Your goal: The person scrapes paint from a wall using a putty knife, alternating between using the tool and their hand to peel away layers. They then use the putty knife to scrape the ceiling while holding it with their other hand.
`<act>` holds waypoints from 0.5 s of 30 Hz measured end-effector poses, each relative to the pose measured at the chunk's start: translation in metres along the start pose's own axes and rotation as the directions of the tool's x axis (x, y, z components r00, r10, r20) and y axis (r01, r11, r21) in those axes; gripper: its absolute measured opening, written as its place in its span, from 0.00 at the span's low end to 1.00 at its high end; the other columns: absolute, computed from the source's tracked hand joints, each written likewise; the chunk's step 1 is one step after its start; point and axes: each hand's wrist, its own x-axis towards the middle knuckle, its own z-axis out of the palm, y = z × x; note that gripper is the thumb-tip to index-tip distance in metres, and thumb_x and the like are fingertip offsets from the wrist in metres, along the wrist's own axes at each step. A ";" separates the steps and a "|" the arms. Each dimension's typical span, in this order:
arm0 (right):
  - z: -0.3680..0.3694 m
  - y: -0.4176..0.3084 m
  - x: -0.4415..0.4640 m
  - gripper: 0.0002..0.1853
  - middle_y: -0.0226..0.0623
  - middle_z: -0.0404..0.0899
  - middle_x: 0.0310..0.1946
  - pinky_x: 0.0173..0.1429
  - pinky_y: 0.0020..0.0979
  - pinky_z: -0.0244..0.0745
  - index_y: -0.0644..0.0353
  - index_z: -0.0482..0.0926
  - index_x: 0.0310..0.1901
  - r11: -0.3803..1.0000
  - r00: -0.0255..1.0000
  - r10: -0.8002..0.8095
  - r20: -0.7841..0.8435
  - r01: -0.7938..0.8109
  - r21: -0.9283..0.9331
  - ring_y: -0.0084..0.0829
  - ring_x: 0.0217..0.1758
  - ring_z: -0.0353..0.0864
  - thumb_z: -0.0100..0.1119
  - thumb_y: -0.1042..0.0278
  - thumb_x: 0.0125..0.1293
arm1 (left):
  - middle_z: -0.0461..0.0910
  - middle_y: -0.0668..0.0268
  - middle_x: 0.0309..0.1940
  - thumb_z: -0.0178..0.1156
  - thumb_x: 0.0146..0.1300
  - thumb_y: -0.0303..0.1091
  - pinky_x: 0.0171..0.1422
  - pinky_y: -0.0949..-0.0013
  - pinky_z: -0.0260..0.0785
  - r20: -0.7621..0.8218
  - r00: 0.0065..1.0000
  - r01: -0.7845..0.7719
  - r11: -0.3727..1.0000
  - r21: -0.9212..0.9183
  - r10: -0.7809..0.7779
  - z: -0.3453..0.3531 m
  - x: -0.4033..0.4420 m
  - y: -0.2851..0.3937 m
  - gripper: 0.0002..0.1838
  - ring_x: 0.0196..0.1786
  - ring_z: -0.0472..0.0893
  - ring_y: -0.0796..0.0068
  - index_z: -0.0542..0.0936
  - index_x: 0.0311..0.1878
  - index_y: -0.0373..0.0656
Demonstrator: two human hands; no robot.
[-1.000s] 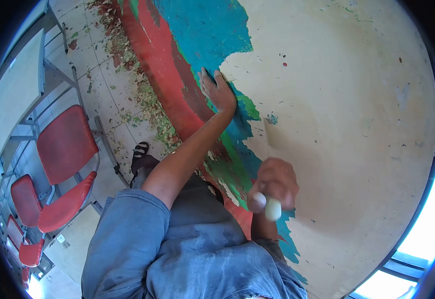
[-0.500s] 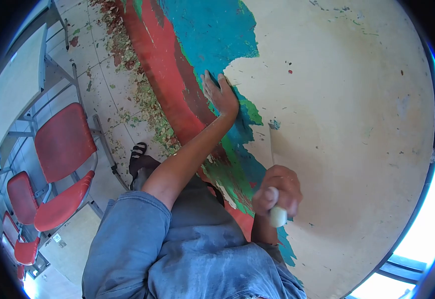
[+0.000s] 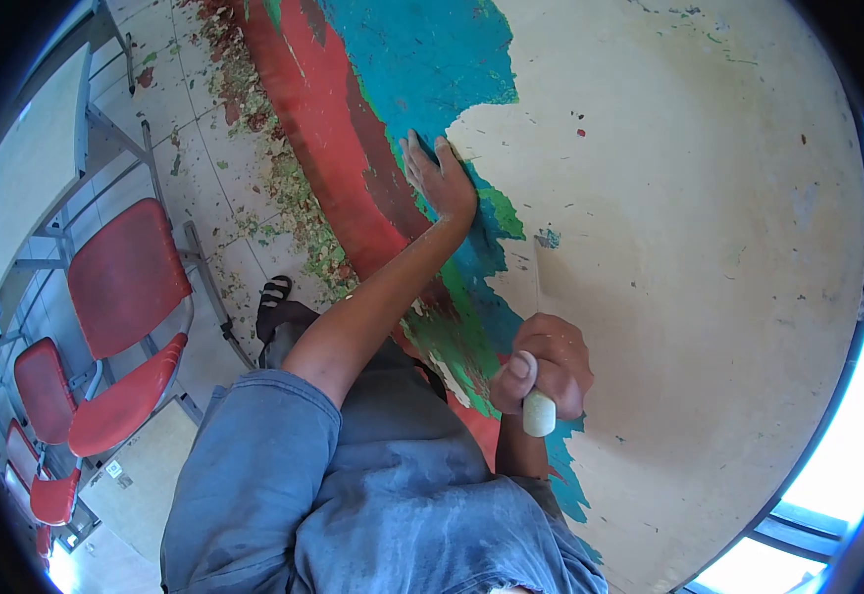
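My left hand (image 3: 440,186) lies flat with its fingers apart on the blue paint (image 3: 432,64) of a wall-like panel. Lower and to the right, my right hand (image 3: 554,366) is wrapped round the pale, rounded handle of a scraper (image 3: 540,414). The scraper's thin blade is hard to make out above the fist, close to the bare cream surface (image 3: 669,247). A ragged paint edge runs between the two hands. Red paint (image 3: 318,148) borders the blue on the left, with green and brown patches between.
Paint flakes (image 3: 303,208) litter the tiled floor along the panel's foot. Red chairs (image 3: 130,282) and a pale-topped table (image 3: 41,148) stand to the left. My sandalled foot (image 3: 273,297) is by the flakes. Bright light enters at the right edge.
My right hand has moved slightly up and to the left with the scraper, and its handle shows more sharply. My left hand stays on the blue paint.
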 end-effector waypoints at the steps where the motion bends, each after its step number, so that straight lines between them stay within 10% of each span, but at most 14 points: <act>1: -0.001 -0.003 0.002 0.11 0.33 0.61 0.08 0.10 0.25 0.54 0.62 0.61 0.20 1.000 1.000 0.000 0.006 0.000 -0.006 0.25 0.08 0.58 0.47 0.72 0.57 | 0.51 0.49 0.64 0.43 0.62 0.44 0.69 0.57 0.37 0.001 1.000 -0.005 1.000 -0.005 0.005 0.002 0.001 0.001 0.29 0.68 0.48 0.57 0.58 0.62 0.36; 15: -0.001 0.007 -0.009 0.10 0.31 0.61 0.08 0.13 0.25 0.57 0.61 0.62 0.20 0.983 0.980 0.167 -0.105 -0.173 -0.054 0.25 0.09 0.61 0.49 0.70 0.55 | 0.50 0.50 0.65 0.42 0.63 0.46 0.69 0.57 0.37 0.015 1.000 0.022 1.000 0.000 -0.022 0.001 0.002 0.001 0.30 0.68 0.47 0.54 0.56 0.63 0.37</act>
